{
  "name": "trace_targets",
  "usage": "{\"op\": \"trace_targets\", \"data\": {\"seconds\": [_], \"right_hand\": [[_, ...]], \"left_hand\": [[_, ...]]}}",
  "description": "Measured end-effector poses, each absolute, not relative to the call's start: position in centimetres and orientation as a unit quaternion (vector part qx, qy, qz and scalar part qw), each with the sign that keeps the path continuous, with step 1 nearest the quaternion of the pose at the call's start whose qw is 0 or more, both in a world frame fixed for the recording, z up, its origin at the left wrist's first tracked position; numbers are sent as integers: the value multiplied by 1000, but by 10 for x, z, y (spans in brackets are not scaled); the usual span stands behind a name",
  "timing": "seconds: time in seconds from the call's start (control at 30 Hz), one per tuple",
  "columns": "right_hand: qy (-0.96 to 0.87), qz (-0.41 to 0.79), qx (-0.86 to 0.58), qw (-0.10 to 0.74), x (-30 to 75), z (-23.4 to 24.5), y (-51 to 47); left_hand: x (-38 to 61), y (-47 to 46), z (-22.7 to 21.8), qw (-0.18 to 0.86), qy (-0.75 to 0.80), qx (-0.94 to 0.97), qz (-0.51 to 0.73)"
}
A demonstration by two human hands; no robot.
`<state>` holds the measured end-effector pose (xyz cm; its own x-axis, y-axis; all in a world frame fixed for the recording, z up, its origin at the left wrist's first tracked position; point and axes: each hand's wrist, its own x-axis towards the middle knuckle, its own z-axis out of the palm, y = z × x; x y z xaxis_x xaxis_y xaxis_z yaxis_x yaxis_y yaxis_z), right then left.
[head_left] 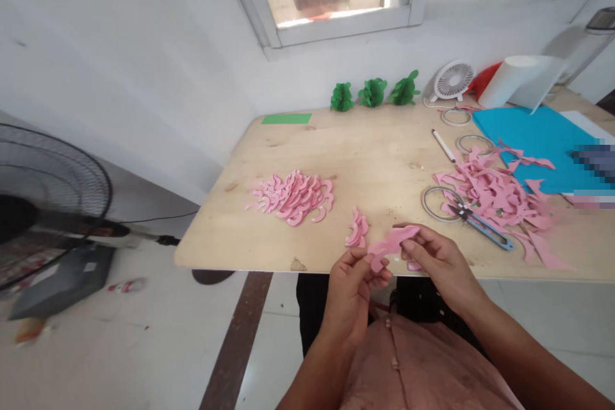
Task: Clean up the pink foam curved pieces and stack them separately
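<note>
Over the table's front edge, a pink paper piece (393, 241) with curved edges is stretched between my two hands. My left hand (354, 278) pinches its lower left end. The upper right end is gripped by my right hand (435, 257), thumb on top. Just beyond my left hand lies a small stack of curved pink paper pieces (356, 228). Farther left is a big heap of curved pink cut-outs (294, 197). To the right, blue-handled thread snips (485, 224) rest beside a heap of pink paper scraps (504, 189). A bit of pink paper shows under my right hand.
Silver tape-like rings (441, 204) and a white pen (442, 145) lie right of centre. Three green paper figures (373, 93), a green strip (287, 118) and a small white fan (452, 81) line the back. Blue sheets (552, 144) lie right; a floor fan (48, 205) stands left.
</note>
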<state>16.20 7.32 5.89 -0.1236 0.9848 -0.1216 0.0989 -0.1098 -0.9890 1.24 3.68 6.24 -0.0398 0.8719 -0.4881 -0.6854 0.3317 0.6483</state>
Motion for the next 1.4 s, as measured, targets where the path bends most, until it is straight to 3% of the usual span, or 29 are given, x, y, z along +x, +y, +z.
{"op": "trace_targets", "data": {"seconds": [0.33,0.53,0.73,0.97,1.17,1.4], "right_hand": [[-473,572,-511,433,162,57,75],[-455,679,-418,397,160,63,71],[-540,609,-404,417,165,61,77],[-543,597,-453,380,172,56,80],[-520,515,-526,433,180,59,66],[-560,461,-554,408,171,45,43]], "left_hand": [[19,30,60,758,369,62,535],[21,31,64,836,288,51,463],[23,31,64,842,278,39,461],[27,32,58,747,379,125,531],[34,31,51,586,502,252,584],[49,27,50,547,536,315,560]]}}
